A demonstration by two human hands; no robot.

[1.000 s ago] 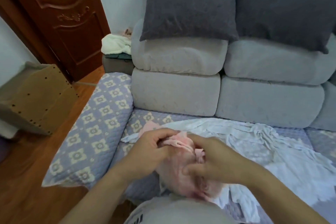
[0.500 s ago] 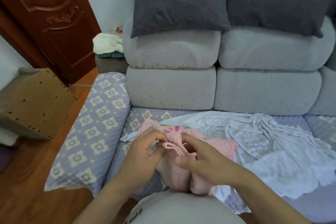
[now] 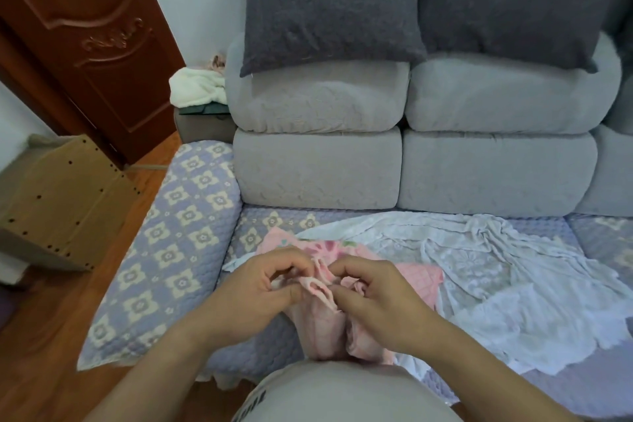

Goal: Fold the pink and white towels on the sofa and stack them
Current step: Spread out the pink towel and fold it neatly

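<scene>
A pink towel [image 3: 320, 322] hangs bunched over the front edge of the sofa seat [image 3: 270, 226], its far part with a flower print lying flat. My left hand [image 3: 260, 288] pinches the towel's gathered edge from the left. My right hand [image 3: 373, 295] pinches the same edge from the right, so the two hands nearly touch. A white lacy towel [image 3: 496, 271] lies spread and wrinkled across the seat, to the right of and behind the pink one, partly under it.
The sofa's left armrest [image 3: 178, 243] has a lilac flowered cover. Grey back cushions [image 3: 318, 164] and dark grey pillows [image 3: 329, 7] stand behind. A side table with a cream cloth [image 3: 197, 86], a cardboard box [image 3: 61, 202] on the wooden floor and a brown door [image 3: 85, 38] lie to the left.
Both hands have worked along the pink towel's edge, gathering it between the fingertips. More of the pink towel now lies flat on the seat behind the hands.
</scene>
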